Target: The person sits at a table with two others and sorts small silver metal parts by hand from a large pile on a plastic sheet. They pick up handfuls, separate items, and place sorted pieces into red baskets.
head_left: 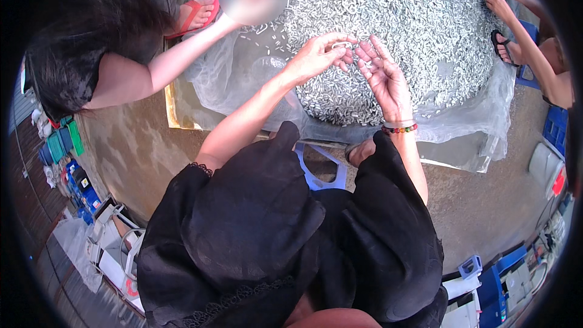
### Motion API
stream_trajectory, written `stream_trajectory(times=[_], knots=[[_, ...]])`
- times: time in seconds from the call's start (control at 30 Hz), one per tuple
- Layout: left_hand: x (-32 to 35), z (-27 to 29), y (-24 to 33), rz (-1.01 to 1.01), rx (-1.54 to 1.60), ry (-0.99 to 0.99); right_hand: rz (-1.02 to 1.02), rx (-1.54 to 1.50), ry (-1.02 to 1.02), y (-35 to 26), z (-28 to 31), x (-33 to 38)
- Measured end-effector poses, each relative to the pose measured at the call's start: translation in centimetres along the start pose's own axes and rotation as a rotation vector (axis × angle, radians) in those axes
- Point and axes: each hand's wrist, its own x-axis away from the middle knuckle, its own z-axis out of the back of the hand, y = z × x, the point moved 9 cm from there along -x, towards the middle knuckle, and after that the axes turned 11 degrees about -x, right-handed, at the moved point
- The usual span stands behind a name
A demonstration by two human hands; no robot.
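Observation:
A broad pile of small silvery, elongated pieces lies in front of me on a translucent plastic sheet. Over its near part, my left hand pinches a small pale loop-shaped piece between thumb and forefinger. Just to its right, my right hand is raised with the palm showing and the fingers apart. I see nothing gripped in it. A beaded bracelet circles my right wrist. The exact kind of the small pieces is too fine to make out.
A person with dark hair reaches toward the pile from the left. At the right edge, another person's hands work at the pile. A blue plastic stool is beneath me. Crates and a whitish container stand at right.

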Motion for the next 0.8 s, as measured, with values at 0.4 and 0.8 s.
stream_trajectory(times=[0.4, 0.8], knots=[[2.0, 0.8, 2.6, -0.131, -0.631, 0.398, 0.092, 0.271, 0.056, 0.0, -2.2, 0.1], [2.9, -0.6, 9.2, -0.406, -0.999, 0.204, 0.066, 0.479, 0.185, -1.0, 0.6, 0.5]])
